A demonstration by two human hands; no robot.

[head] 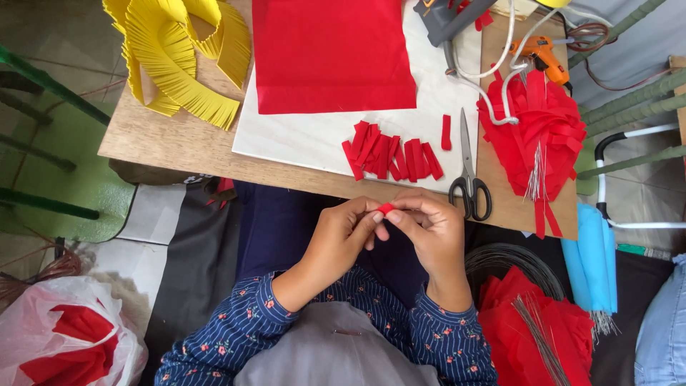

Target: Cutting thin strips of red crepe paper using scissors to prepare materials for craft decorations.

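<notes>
Plastic bag: a white plastic bag (pixel 50 322) sits at the far left, low down, with red paper inside.
Yellow paper: fringed yellow paper strips (pixel 179 53) curl on the left end of the counter (pixel 136 139).
Red sheet: a big flat red sheet (pixel 332 53) lies on a white board (pixel 286 136) in the middle of the counter.
Cut pieces: a pile of small red strips (pixel 389 157) lies on the white board, just past the hands. One more strip lies alone beside the pile.
Left hand: the left hand (pixel 339 239) is held over the lap, near the counter edge. Its fingers are pinched together on the small red piece (pixel 386 208).
Small red piece: it is between the two hands, in the air, just in front of the counter edge.
Right hand: the right hand (pixel 432 232) touches the same red piece. Its fingers are pinched on it too.
Scissors: black-handled scissors (pixel 468 179) lie on the counter, just beside the right hand.
Red flower: a red paper flower (pixel 539 125) with thin wires lies at the right end.
Glue gun: an orange glue gun (pixel 539 51) lies above the flower, with white cords around it.
Blue paper: a blue paper roll (pixel 589 257) hangs at the right, off the counter.
</notes>
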